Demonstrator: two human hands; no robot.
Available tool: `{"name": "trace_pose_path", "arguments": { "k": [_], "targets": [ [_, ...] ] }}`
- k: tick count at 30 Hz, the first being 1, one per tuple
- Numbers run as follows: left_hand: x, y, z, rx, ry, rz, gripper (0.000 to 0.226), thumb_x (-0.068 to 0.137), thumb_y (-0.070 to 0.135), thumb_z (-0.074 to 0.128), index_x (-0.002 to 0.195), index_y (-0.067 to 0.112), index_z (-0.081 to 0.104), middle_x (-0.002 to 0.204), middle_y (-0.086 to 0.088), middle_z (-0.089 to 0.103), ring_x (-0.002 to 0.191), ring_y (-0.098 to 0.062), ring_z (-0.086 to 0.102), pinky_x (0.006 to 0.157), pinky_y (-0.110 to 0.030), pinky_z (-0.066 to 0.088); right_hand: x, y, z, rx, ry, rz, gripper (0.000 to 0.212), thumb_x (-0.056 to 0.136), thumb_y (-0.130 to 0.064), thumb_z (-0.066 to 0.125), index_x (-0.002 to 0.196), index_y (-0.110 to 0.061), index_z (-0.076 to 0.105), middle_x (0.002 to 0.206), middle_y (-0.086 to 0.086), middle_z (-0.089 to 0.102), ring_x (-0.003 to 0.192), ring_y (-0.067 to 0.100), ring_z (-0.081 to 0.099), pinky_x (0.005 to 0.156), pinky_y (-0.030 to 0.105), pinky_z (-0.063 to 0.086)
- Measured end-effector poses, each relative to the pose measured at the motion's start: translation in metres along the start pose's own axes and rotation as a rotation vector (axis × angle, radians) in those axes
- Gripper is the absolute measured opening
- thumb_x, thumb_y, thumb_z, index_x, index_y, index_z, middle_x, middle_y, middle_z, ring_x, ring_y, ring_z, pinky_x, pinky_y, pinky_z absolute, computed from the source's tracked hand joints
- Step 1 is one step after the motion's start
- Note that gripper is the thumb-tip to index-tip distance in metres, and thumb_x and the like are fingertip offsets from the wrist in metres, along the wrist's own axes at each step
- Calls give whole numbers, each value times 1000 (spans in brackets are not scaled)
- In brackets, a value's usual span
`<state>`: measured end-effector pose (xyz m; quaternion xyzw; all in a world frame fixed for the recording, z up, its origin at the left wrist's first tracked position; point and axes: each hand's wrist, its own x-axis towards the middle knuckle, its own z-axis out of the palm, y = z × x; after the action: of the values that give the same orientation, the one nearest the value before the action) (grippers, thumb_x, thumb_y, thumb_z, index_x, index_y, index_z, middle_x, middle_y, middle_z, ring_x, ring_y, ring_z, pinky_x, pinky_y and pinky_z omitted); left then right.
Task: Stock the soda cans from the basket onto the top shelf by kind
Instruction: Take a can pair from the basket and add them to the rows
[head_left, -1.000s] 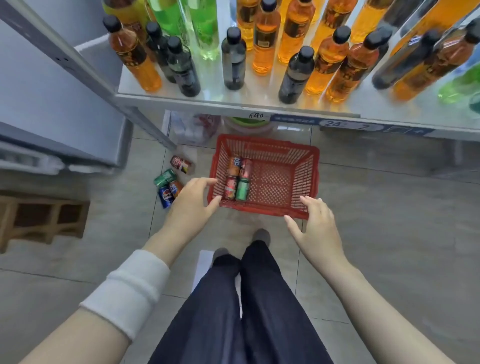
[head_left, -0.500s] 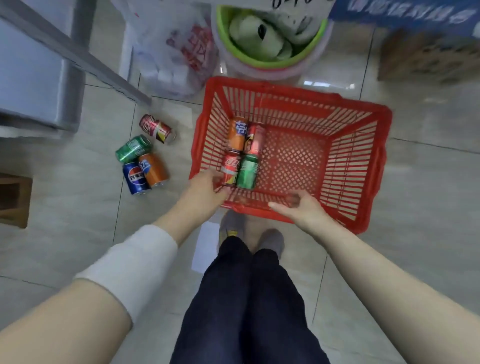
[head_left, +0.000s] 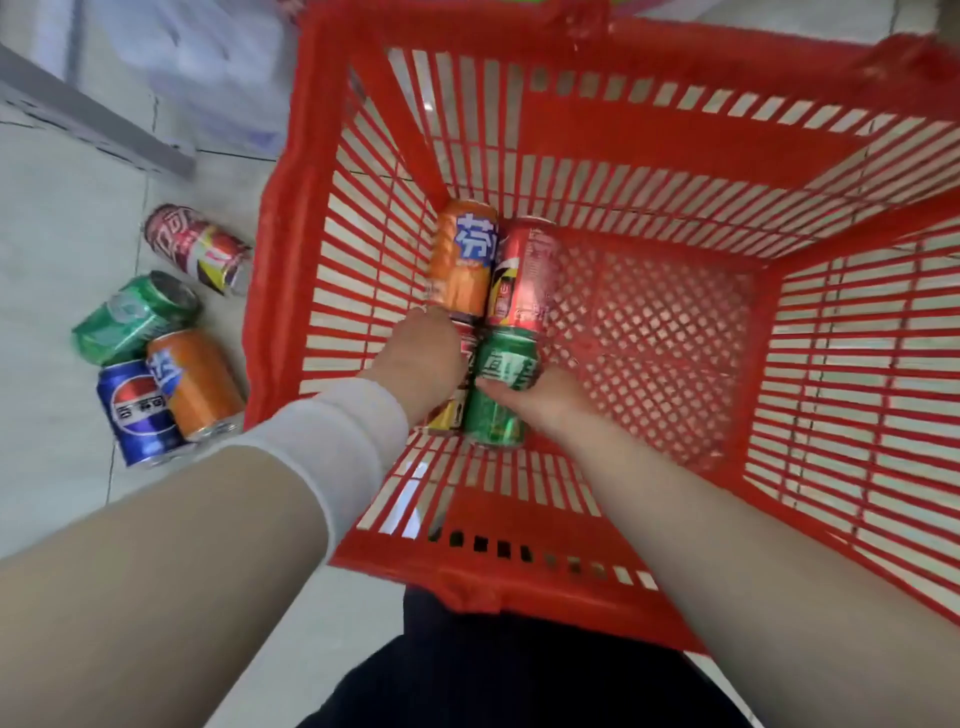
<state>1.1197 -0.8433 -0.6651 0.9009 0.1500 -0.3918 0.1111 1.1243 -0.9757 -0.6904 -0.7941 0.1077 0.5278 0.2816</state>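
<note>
Both hands are down inside the red basket (head_left: 291, 218), which sits on the tile floor (head_left: 47, 260). Four cans lie on their sides in a tight bunch against the basket's left wall, toward its near-left corner.

The left hand (head_left: 415, 358) is on top of the red-and-yellow can (head_left: 451, 415), which is mostly hidden under the palm. The fingers are out of sight, so I can't tell if it's actually clamped on or just resting there. An orange can (head_left: 462, 260) lies just past its knuckles, touching or nearly so, and a red can (head_left: 524, 275) lies right beside that one.

The right hand (head_left: 540, 400) is wrapped round the green can (head_left: 498, 389) from the right side, thumb across the can's middle, so that one looks properly grasped. The green can still lies on the basket bottom, touching the red-and-yellow one.

Outside the basket, near its left wall, four more cans lie on the floor: a red patterned can (head_left: 195, 249) farthest away, a green floor can (head_left: 132, 317), an orange floor can (head_left: 195, 382) and a blue can (head_left: 140, 410) bunched together. A white wrist sleeve (head_left: 332, 441) covers the left forearm.
</note>
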Motion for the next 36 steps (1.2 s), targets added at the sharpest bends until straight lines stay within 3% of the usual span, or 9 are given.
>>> {"name": "trace_pose_path", "arguments": {
  "k": [3, 7, 10, 16, 19, 23, 30, 32, 36],
  "targets": [
    [7, 2, 4, 12, 28, -42, 47, 92, 23, 51, 129, -3, 38, 129, -19, 47, 116, -32, 49, 95, -36, 39, 11, 0, 6, 76, 43, 45, 55, 72, -51, 72, 103, -7, 57, 109, 9, 64, 88, 20, 58, 55, 23, 39],
    [4, 9, 11, 91, 68, -74, 58, 91, 33, 54, 131, -2, 30, 130, -17, 43, 119, -28, 45, 101, -35, 35, 11, 7, -6, 132, 11, 112, 67, 69, -42, 77, 121, -7, 53, 121, 8, 60, 107, 23, 60, 88, 30, 51],
    [3, 12, 21, 40, 105, -85, 63, 87, 38, 58, 131, 2, 31, 130, -16, 42, 121, -29, 40, 103, -36, 30, 8, 22, -25, 174, 38, 149, 62, 66, -35, 81, 117, -9, 56, 117, 9, 63, 103, 24, 62, 89, 32, 52],
    [14, 10, 45, -405, -73, -260, 85, 75, 44, 71, 138, 7, 29, 136, -13, 47, 125, -29, 46, 104, -38, 40, 8, 54, -44, 195, 86, 164, 59, 63, -31, 84, 112, -8, 61, 111, 8, 65, 101, 24, 64, 87, 32, 52],
    [17, 11, 48, -553, -97, -252, 85, 71, 35, 77, 138, 10, 31, 134, -9, 51, 123, -26, 50, 101, -35, 42, 9, 58, -43, 189, 80, 159, 58, 65, -33, 82, 114, -10, 60, 114, 9, 65, 102, 24, 63, 82, 28, 50],
    [5, 10, 41, -634, -72, -203, 81, 68, 32, 79, 134, 14, 37, 130, -6, 55, 120, -24, 52, 98, -33, 43, 3, 59, -46, 186, 123, 145, 61, 62, -36, 83, 113, -11, 62, 114, 9, 66, 101, 24, 63, 86, 32, 52],
    [-85, 24, -21, -815, -1, -127, 78, 65, 35, 81, 129, 15, 43, 125, -3, 58, 115, -21, 55, 91, -25, 40, -88, 36, -74, 339, 212, 84, 58, 55, -30, 87, 104, -14, 61, 109, 7, 67, 98, 24, 65, 91, 40, 52],
    [-123, 29, -47, -893, -15, -116, 76, 65, 34, 81, 128, 16, 43, 123, -1, 59, 113, -19, 56, 93, -26, 42, -129, 27, -85, 407, 202, 62, 66, 53, -27, 87, 111, -12, 60, 108, 6, 68, 95, 22, 66, 90, 40, 52],
    [-204, 36, -105, -1033, 9, -107, 63, 65, 30, 82, 117, 19, 48, 107, 4, 61, 89, -7, 59, 77, -18, 45, -221, 9, -108, 517, 180, -17, 53, 60, -19, 85, 106, -13, 62, 102, 7, 69, 90, 22, 68, 87, 44, 54]
  ]
}}
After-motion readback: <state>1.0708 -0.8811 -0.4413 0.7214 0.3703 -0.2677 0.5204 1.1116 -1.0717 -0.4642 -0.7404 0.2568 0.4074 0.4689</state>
